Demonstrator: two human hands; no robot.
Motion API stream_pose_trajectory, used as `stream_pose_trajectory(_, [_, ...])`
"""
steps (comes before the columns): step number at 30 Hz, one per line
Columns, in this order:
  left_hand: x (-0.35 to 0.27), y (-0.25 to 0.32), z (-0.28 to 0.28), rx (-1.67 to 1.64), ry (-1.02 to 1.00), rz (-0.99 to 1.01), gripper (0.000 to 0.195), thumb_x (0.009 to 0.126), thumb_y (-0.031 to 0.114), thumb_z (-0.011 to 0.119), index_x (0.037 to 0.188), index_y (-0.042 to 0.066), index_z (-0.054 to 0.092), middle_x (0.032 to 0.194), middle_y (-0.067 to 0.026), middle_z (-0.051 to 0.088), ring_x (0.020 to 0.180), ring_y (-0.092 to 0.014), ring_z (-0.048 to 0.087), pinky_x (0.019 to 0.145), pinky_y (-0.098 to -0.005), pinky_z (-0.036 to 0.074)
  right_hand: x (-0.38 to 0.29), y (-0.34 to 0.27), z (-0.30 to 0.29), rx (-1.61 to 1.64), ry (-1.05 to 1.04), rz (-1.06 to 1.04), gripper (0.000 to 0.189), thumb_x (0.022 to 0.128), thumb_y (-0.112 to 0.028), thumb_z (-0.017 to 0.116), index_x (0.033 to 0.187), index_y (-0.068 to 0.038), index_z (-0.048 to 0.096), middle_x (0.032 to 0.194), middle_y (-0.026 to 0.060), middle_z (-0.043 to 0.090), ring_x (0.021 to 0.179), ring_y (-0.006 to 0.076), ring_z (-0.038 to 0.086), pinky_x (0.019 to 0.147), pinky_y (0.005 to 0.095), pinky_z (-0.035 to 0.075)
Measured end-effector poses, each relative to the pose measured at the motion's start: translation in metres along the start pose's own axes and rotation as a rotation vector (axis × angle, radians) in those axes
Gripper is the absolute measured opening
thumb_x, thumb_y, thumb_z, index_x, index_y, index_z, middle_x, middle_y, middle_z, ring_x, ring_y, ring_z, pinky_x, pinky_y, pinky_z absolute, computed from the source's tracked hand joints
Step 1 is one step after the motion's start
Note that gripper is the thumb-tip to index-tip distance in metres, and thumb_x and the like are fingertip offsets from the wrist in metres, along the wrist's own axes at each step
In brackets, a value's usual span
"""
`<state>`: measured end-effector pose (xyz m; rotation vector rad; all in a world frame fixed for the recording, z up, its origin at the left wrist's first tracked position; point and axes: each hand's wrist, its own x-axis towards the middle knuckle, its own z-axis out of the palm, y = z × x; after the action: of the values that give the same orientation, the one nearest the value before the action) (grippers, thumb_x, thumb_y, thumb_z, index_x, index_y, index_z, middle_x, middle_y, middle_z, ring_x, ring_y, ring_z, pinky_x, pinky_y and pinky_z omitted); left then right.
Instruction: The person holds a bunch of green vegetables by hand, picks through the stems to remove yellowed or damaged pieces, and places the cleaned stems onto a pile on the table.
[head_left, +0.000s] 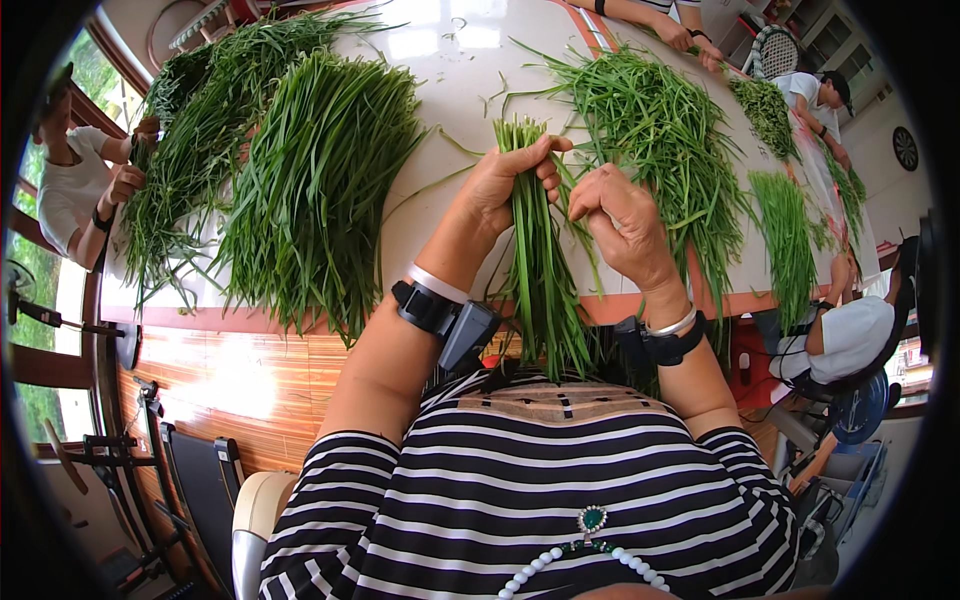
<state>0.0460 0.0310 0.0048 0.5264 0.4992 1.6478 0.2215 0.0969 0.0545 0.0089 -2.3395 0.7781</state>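
Observation:
My left hand (517, 176) grips a bundle of flat green leaves (534, 247), probably garlic chives, near its cut pale ends. The ends point away from me, and the leaf tips hang over the near table edge. Just to the right, my right hand (619, 221) is raised with its fingers curled inward. Thin stalks pass close to those fingers; whether they pinch one is hidden. Beyond this hand lies a loose, tangled heap of the same greens (652, 127). On my left rests a large, neatly aligned pile of leaves (322, 165).
Across the white table (450, 82) with its reddish border, more greens (202, 120) lie at far left before a person (79, 172). A narrower bunch (784, 232) is at right. Other people work along the far and right sides. A chair (262, 502) stands behind me at left.

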Motion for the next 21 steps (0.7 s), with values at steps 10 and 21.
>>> stream_pose_trajectory(10, [0.003,-0.003,0.002,-0.007,-0.052,0.041,0.032,0.092,0.017,0.060,0.113,-0.007,0.057,0.069,-0.0023,0.053,0.062,-0.015,0.054,0.058,-0.0270,0.048,-0.002,-0.001,0.014,0.016,0.184,0.057,0.021,0.075,0.016,0.048,0.077,-0.003,0.056,0.081,0.0077,0.065,0.079,0.0221,0.059,0.075,0.0310,0.045])
stream_pose_trajectory(21, [0.000,-0.004,0.003,0.140,0.065,0.024,0.023,0.092,0.020,0.062,0.100,-0.001,0.064,0.091,-0.0090,0.065,0.077,-0.016,0.062,0.070,-0.0296,0.053,-0.002,0.008,0.025,0.022,0.160,0.016,0.023,0.069,0.017,0.047,0.073,-0.004,0.056,0.079,0.0053,0.064,0.076,0.0234,0.057,0.071,0.0324,0.046])
